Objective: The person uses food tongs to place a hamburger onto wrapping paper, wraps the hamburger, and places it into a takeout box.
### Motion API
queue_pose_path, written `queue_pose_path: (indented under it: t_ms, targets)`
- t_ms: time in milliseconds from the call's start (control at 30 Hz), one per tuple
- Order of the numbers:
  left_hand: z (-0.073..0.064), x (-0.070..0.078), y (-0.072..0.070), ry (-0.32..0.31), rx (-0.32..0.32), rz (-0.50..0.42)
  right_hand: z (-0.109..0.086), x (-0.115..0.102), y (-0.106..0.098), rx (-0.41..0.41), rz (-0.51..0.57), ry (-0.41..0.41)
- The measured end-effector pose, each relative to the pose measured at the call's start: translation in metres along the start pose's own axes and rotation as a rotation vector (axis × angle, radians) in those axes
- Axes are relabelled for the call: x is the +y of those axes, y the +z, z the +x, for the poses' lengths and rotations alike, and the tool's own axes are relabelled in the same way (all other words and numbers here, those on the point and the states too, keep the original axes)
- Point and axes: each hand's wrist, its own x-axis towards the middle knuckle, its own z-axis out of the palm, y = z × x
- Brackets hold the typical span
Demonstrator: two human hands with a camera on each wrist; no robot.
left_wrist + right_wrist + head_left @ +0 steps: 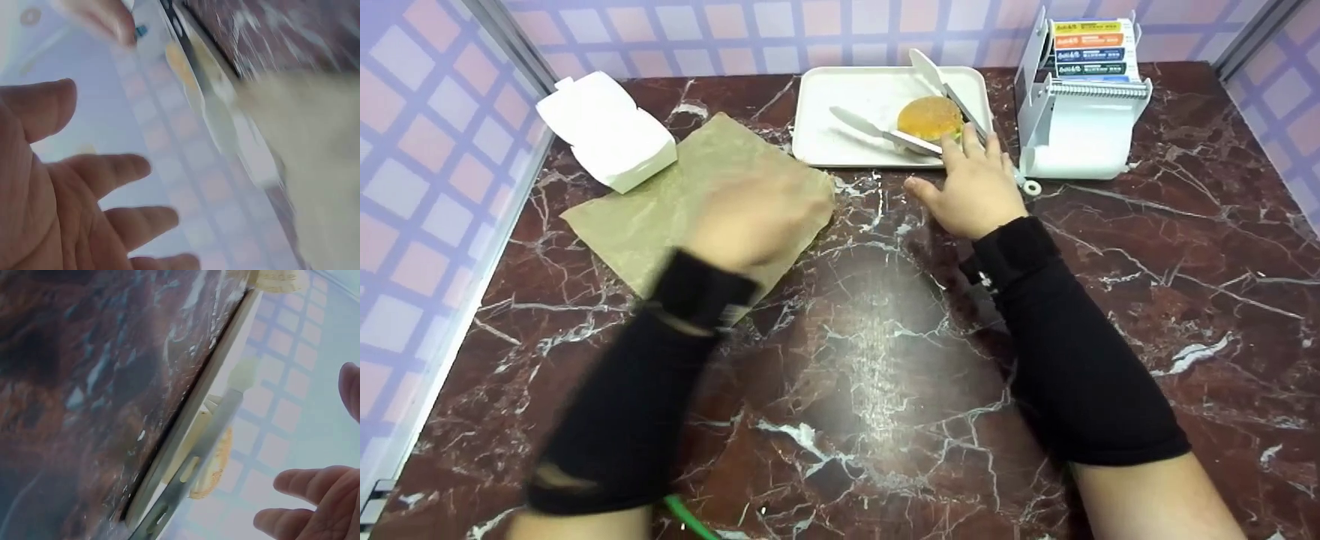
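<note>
A burger lies on the white tray at the back, between the two arms of a pair of tongs with pale tips. My right hand is over the tongs' handle end, fingers spread. In the right wrist view its fingers appear apart from the tongs. Motion blurs my left hand, which is above a sheet of brown paper. The left wrist view shows its fingers extended, holding nothing. The hand hides part of the paper.
An open white takeaway box stands at the back left, against the paper's edge. At the back right is a label dispenser with several coloured rolls. Patterned walls border the marbled table at the back and sides.
</note>
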Motion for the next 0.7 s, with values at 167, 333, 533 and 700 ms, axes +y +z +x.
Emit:
queue_pose_path:
  t_ms: [167,333,533,700]
  targets:
    - [-0.019,-0.076,-0.021,-0.125,-0.145,0.161,-0.010,0.011,-0.010,0.000,0.005,-0.009]
    - [-0.018,-0.123,-0.010,-0.178,-0.274,0.147,-0.017,0.021,-0.010,0.031,-0.009,-0.023]
    - [-0.017,-0.133,0.007,-0.212,-0.273,0.124,-0.020,0.028,-0.009,0.045,-0.017,-0.019]
    - [-0.021,-0.129,0.010,-0.232,-0.276,0.130,-0.020,0.031,-0.009,0.050,-0.012,-0.014]
